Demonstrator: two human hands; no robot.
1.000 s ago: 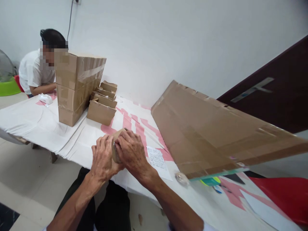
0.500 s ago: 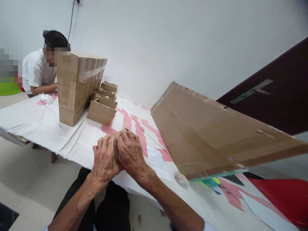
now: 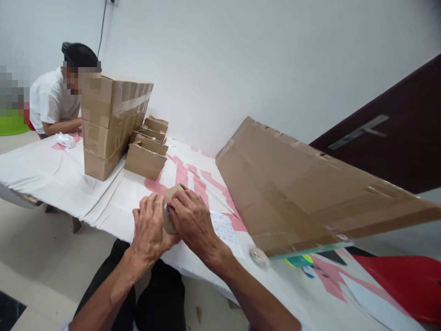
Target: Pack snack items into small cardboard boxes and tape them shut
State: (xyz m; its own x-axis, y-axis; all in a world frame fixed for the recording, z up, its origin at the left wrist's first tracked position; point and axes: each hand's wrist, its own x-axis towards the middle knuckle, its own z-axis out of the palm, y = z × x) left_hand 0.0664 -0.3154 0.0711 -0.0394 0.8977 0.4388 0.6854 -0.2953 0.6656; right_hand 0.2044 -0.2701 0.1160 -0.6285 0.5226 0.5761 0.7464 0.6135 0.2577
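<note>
Both of my hands are wrapped round a small brown cardboard box [image 3: 171,195] at the near edge of the table [image 3: 44,168], which has a white and pink cover. My left hand [image 3: 149,227] grips its left side with fingers curled. My right hand [image 3: 191,219] covers its right side and top, fingers closed over it. Something small and shiny shows between my thumbs; I cannot make it out. Most of the box is hidden by my hands.
A tall stack of taped cartons [image 3: 109,120] and a row of small folded boxes [image 3: 147,146] stand at the back left. A large flat cardboard sheet [image 3: 303,191] leans on the right. A printed paper [image 3: 225,230] lies beside my right hand. Another person [image 3: 55,103] sits at the far left.
My hands have shifted slightly on the small box, and its top corner now shows a little more above my fingers. Nothing else has moved.
</note>
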